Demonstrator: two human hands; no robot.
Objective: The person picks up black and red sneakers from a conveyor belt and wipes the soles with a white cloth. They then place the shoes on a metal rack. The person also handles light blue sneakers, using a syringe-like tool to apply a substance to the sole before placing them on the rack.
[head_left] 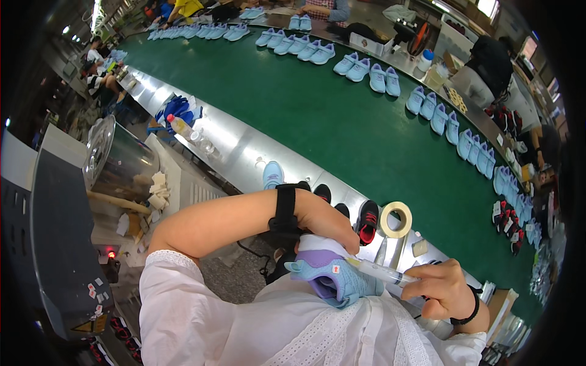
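Observation:
Close to my chest, a light-blue sneaker (351, 282) with a purple collar and a small white-and-red sticker lies tilted. My left hand (332, 222) curls over it from the far side and holds it; its fingertips are hidden. In my right hand (441, 288) is a clear plastic syringe (381, 272), gripped round the barrel's rear. Its yellowish tip points left and meets the sneaker near the sole edge; exact contact is hard to make out. A black-and-red shoe (368, 222) stands on the metal ledge just beyond.
A tape roll (395, 219) and a small beige block (419, 247) lie on the metal ledge (244, 146). Beyond it runs a green conveyor belt (287, 110), with light-blue sneakers (311, 52) lining its far side. A grey machine (61, 232) stands at left. Co-workers sit across the belt.

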